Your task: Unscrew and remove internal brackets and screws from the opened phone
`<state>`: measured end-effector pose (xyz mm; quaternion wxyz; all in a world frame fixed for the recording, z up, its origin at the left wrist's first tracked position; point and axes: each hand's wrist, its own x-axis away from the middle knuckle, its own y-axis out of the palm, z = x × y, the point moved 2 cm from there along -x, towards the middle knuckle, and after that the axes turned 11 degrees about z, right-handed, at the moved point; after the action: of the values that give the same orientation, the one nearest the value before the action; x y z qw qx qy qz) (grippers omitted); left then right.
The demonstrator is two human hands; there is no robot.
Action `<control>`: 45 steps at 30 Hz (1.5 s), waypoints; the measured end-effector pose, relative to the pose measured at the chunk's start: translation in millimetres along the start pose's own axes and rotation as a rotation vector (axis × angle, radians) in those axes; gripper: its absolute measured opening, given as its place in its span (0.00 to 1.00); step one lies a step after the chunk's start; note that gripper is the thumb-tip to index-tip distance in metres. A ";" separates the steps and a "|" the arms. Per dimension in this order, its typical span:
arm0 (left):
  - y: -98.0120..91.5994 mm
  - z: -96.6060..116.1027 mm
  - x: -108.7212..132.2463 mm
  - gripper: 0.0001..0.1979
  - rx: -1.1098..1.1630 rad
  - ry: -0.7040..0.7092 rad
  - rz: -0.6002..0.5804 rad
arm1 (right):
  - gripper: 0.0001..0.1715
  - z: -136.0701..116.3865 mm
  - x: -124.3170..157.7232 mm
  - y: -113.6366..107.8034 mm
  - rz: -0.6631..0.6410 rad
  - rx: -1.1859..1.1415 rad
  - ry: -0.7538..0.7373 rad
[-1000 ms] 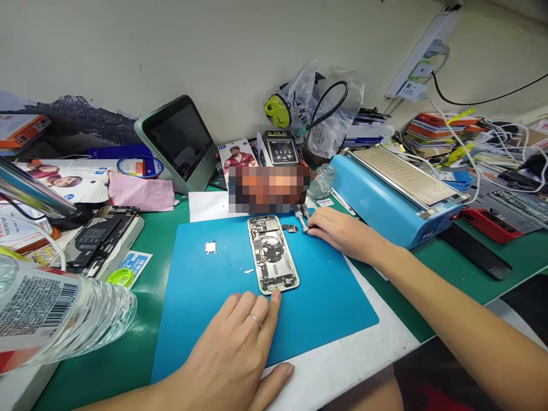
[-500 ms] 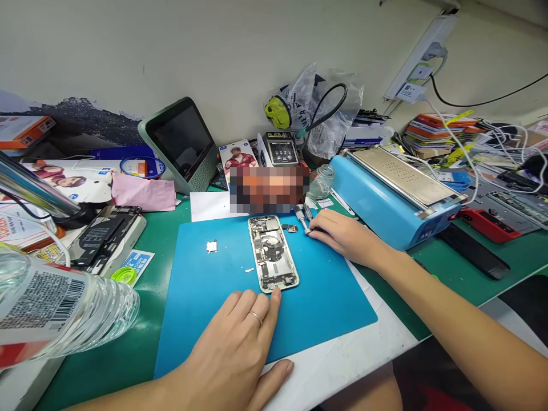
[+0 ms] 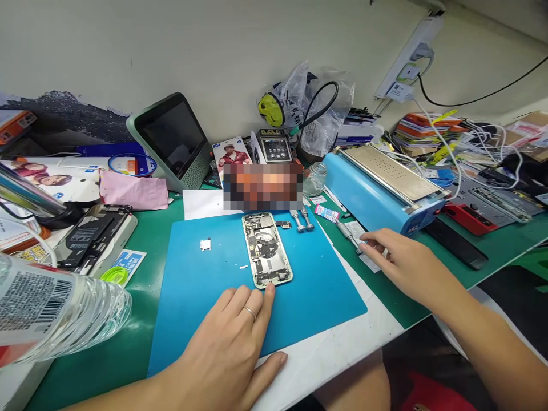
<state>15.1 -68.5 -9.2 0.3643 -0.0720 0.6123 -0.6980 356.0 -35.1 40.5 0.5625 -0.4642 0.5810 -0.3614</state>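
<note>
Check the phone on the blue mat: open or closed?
Open: the phone lies with its inner parts bare and no screen over them.

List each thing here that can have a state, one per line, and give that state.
Phone: opened, inner parts showing.
Left hand: index fingertip at the phone's lower edge.
Right hand: bent fingers at slim grey tool.
Desk screen: dark.
White adapter: plugged in.
Blue machine: cannot tell if on.
Green cap: loose, off any bottle.

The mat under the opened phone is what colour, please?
The mat is blue, shown in the head view.
</note>
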 end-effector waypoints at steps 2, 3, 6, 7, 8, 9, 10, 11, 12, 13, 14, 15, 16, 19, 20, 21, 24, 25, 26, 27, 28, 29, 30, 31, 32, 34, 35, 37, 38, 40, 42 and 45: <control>0.5 0.1 0.7 0.35 -0.001 -0.001 0.005 | 0.23 0.5 5.9 3.8 -0.001 0.017 0.029; 0.3 0.1 0.6 0.35 -0.002 0.001 0.005 | 0.23 0.2 7.1 6.6 0.000 0.023 0.040; -2.1 0.2 -1.2 0.35 -0.007 0.015 -0.015 | 0.22 -1.0 5.9 14.1 0.001 0.025 0.057; -3.0 0.2 -2.0 0.35 -0.006 0.020 -0.025 | 0.22 -1.4 4.8 15.4 0.002 0.022 0.061; -3.9 0.3 -2.7 0.35 -0.005 0.024 -0.034 | 0.21 -2.1 3.6 15.9 0.005 0.018 0.065; -4.6 0.2 -3.2 0.35 -0.004 0.024 -0.042 | 0.22 -3.1 2.6 15.6 0.011 0.014 0.070; -5.2 0.2 -3.7 0.35 -0.002 0.023 -0.047 | 0.23 -4.7 1.6 14.6 0.017 0.015 0.071; -5.5 0.1 -3.9 0.35 -0.002 0.019 -0.051 | 0.23 -6.8 0.7 13.0 0.023 0.009 0.071; -5.7 0.1 -4.1 0.35 -0.001 0.017 -0.054 | 0.24 -9.4 -0.1 11.2 0.031 -0.013 0.079; -5.9 0.0 -4.2 0.35 -0.002 0.014 -0.057 | 0.23 -12.1 -0.9 9.4 0.037 -0.065 0.103; -6.1 0.0 -4.3 0.35 -0.004 0.015 -0.058 | 0.23 -14.7 -1.6 7.6 0.042 -0.141 0.143; -6.4 0.0 -4.3 0.35 -0.005 0.015 -0.057 | 0.22 -17.1 -2.2 6.1 0.045 -0.228 0.190; -6.7 0.1 -4.4 0.35 -0.007 0.015 -0.056 | 0.22 -19.2 -2.6 5.0 0.045 -0.312 0.238; -6.8 0.6 -4.0 0.35 -0.010 0.024 -0.049 | 0.23 -24.5 -2.6 3.0 0.045 -0.442 0.313; -6.3 0.8 -3.6 0.35 -0.011 0.025 -0.043 | 0.23 -25.9 -2.3 2.6 0.054 -0.457 0.317; -5.6 0.9 -3.1 0.35 -0.011 0.022 -0.034 | 0.22 -27.2 -2.1 2.4 0.072 -0.475 0.319; -2.4 0.9 -1.3 0.34 -0.009 0.002 0.003 | 0.20 -31.6 -3.1 2.2 0.153 -0.500 0.292; -1.4 0.9 -0.7 0.34 -0.008 -0.003 0.013 | 0.19 -33.4 -4.1 2.3 0.175 -0.496 0.278; -0.5 0.8 -0.2 0.34 -0.006 -0.003 0.022 | 0.18 -35.2 -5.5 2.7 0.187 -0.487 0.267; 0.1 0.8 0.3 0.35 -0.005 0.000 0.029 | 0.18 -37.0 -7.2 3.1 0.195 -0.479 0.261; 0.5 0.8 0.6 0.35 -0.004 0.004 0.037 | 0.17 -38.8 -9.1 3.4 0.200 -0.471 0.258; 0.7 0.8 0.8 0.35 -0.002 0.011 0.041 | 0.16 -40.4 -11.1 3.6 0.205 -0.463 0.257; 0.7 0.8 1.0 0.35 -0.001 0.017 0.044 | 0.15 -41.8 -13.1 3.6 0.209 -0.457 0.254; 0.6 0.8 1.2 0.35 -0.004 0.018 0.046 | 0.15 -43.1 -14.8 3.4 0.214 -0.452 0.250; 0.5 0.9 1.4 0.35 -0.007 0.018 0.046 | 0.15 -44.0 -16.4 3.1 0.219 -0.449 0.246; 0.4 1.0 1.7 0.35 -0.013 0.012 0.047 | 0.14 -45.1 -18.7 2.5 0.224 -0.444 0.238; 0.4 1.0 1.8 0.35 -0.013 0.008 0.047 | 0.14 -45.2 -19.4 2.4 0.225 -0.442 0.234; 0.6 1.1 1.9 0.35 -0.009 0.002 0.039 | 0.15 -45.0 -20.5 2.8 0.223 -0.439 0.225; 0.8 1.1 1.8 0.35 -0.006 0.002 0.033 | 0.15 -44.8 -20.9 3.2 0.221 -0.437 0.220; 1.1 1.1 1.2 0.35 -0.001 0.000 0.022 | 0.14 -44.5 -21.6 4.1 0.219 -0.430 0.210; 1.0 1.1 0.4 0.35 0.006 0.002 0.014 | 0.14 -44.8 -22.2 4.2 0.218 -0.422 0.201; -0.5 1.0 -1.0 0.35 0.005 -0.003 0.001 | 0.15 -46.6 -22.3 1.4 0.235 -0.410 0.194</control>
<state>16.1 -68.7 -8.2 0.3657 -0.0717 0.6100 -0.6993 308.3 -18.4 51.2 0.4361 -0.4611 0.7434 -0.2111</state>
